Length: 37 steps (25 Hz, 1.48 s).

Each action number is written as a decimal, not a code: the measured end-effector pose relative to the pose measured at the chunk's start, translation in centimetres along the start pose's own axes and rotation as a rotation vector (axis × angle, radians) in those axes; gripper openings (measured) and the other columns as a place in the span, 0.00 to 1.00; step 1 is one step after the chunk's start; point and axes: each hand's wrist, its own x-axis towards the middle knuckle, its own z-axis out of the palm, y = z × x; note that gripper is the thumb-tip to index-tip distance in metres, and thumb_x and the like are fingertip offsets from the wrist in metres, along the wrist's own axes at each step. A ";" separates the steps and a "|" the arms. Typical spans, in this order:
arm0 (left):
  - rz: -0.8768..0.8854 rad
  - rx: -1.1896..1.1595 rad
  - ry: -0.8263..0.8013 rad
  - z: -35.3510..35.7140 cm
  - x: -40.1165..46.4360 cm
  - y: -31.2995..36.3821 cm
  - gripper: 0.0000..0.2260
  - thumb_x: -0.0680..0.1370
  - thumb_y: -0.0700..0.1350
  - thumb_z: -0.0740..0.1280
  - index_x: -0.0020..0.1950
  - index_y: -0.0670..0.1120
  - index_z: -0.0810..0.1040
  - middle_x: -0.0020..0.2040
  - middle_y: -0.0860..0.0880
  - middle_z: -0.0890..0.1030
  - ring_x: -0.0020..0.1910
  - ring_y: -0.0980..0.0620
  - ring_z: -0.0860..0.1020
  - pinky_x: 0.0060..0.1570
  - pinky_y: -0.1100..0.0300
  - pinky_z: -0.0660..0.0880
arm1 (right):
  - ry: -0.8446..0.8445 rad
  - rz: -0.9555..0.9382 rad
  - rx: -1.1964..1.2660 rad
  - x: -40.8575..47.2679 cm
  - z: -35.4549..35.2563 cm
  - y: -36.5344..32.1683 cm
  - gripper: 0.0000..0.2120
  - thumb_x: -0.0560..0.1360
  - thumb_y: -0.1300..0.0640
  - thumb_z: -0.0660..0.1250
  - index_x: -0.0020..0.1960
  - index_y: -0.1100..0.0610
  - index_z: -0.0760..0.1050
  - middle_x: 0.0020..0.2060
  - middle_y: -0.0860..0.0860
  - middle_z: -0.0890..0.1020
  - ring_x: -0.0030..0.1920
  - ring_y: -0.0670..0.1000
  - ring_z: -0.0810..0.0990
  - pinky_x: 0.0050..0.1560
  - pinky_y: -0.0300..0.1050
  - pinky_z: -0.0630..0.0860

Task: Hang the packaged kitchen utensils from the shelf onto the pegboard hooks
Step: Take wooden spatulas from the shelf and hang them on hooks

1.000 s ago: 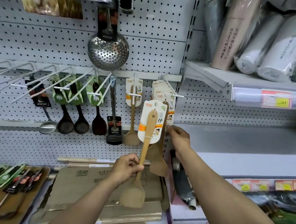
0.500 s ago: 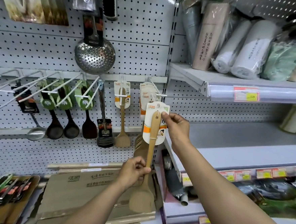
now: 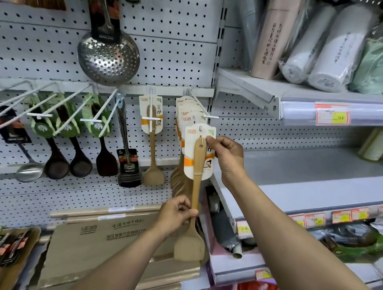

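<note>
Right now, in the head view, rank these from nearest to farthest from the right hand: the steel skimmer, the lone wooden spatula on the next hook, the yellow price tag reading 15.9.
Measured across the picture from the right hand:
1. Lone wooden spatula, on the hook just left of the hand.
2. Yellow price tag, up and right on the shelf edge.
3. Steel skimmer, high up and left on the pegboard.

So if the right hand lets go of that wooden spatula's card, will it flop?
Probably only the card bends; it looks like thin paperboard. The wooden spatula itself looks rigid and fairly light. The left hand grips its handle, so it should stay upright.
</note>
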 end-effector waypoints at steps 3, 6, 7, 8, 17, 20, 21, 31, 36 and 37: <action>-0.009 0.060 0.019 -0.3 2.2 0.1 0.08 0.73 0.41 0.74 0.39 0.45 0.76 0.42 0.43 0.84 0.42 0.48 0.83 0.44 0.51 0.81 | -0.012 0.007 -0.058 1.6 0.7 0.3 0.09 0.77 0.63 0.70 0.38 0.59 0.78 0.32 0.49 0.82 0.28 0.41 0.79 0.31 0.32 0.74; -0.005 0.145 0.055 -0.6 4.4 0.3 0.07 0.72 0.44 0.75 0.39 0.48 0.77 0.40 0.49 0.85 0.42 0.50 0.83 0.48 0.51 0.81 | -0.053 0.012 -0.101 3.5 1.3 1.1 0.07 0.78 0.62 0.68 0.42 0.59 0.79 0.32 0.46 0.83 0.30 0.40 0.79 0.33 0.33 0.75; -0.009 0.163 0.059 -0.7 5.2 0.4 0.08 0.72 0.45 0.75 0.38 0.49 0.77 0.40 0.50 0.84 0.42 0.51 0.83 0.48 0.51 0.80 | -0.063 0.016 -0.103 4.2 1.5 1.3 0.06 0.79 0.61 0.68 0.43 0.59 0.79 0.32 0.45 0.84 0.31 0.41 0.80 0.34 0.33 0.76; -0.016 0.168 0.062 -0.9 6.0 0.4 0.08 0.72 0.45 0.75 0.37 0.51 0.76 0.39 0.51 0.84 0.42 0.51 0.82 0.49 0.50 0.80 | -0.068 0.021 -0.104 4.8 1.7 1.4 0.05 0.79 0.61 0.68 0.45 0.60 0.80 0.33 0.45 0.84 0.31 0.41 0.81 0.35 0.34 0.76; -0.050 0.157 0.089 -1.4 11.4 -0.1 0.10 0.73 0.46 0.73 0.36 0.51 0.74 0.35 0.53 0.82 0.39 0.51 0.81 0.45 0.47 0.80 | -0.013 0.055 -0.185 8.4 3.1 2.3 0.19 0.79 0.60 0.68 0.31 0.47 0.81 0.31 0.44 0.83 0.31 0.40 0.79 0.33 0.35 0.73; -0.017 0.184 0.102 -1.2 12.0 -0.3 0.08 0.75 0.47 0.72 0.39 0.50 0.74 0.37 0.53 0.81 0.41 0.54 0.80 0.47 0.51 0.79 | -0.026 0.053 -0.164 8.9 3.1 2.5 0.14 0.79 0.62 0.67 0.36 0.50 0.80 0.31 0.44 0.83 0.31 0.40 0.79 0.33 0.35 0.73; -0.003 0.200 0.117 -1.2 12.1 -0.3 0.08 0.75 0.47 0.72 0.39 0.49 0.74 0.37 0.54 0.81 0.41 0.54 0.80 0.47 0.52 0.78 | -0.034 0.049 -0.163 8.9 3.1 2.4 0.12 0.79 0.61 0.67 0.38 0.51 0.80 0.31 0.44 0.83 0.31 0.40 0.79 0.33 0.34 0.73; 0.047 0.443 0.217 -4.5 6.2 4.0 0.18 0.73 0.46 0.74 0.61 0.50 0.75 0.58 0.51 0.80 0.56 0.49 0.79 0.57 0.55 0.76 | -0.060 0.202 -0.593 3.2 0.9 1.0 0.21 0.80 0.46 0.65 0.70 0.54 0.72 0.60 0.50 0.78 0.59 0.51 0.76 0.53 0.43 0.72; 0.150 0.800 0.352 -8.7 -3.9 9.0 0.25 0.74 0.53 0.72 0.69 0.54 0.70 0.65 0.47 0.75 0.63 0.44 0.74 0.61 0.48 0.74 | -0.384 -0.131 -1.310 -3.9 0.7 -3.2 0.27 0.79 0.45 0.66 0.75 0.51 0.65 0.71 0.55 0.73 0.70 0.58 0.71 0.65 0.51 0.70; 0.166 0.857 0.363 -9.6 -6.0 10.2 0.25 0.75 0.54 0.71 0.70 0.54 0.69 0.66 0.47 0.74 0.65 0.43 0.72 0.62 0.48 0.73 | -0.421 -0.212 -1.390 -5.3 1.2 -4.2 0.27 0.78 0.45 0.66 0.74 0.49 0.65 0.70 0.56 0.73 0.70 0.58 0.70 0.66 0.53 0.70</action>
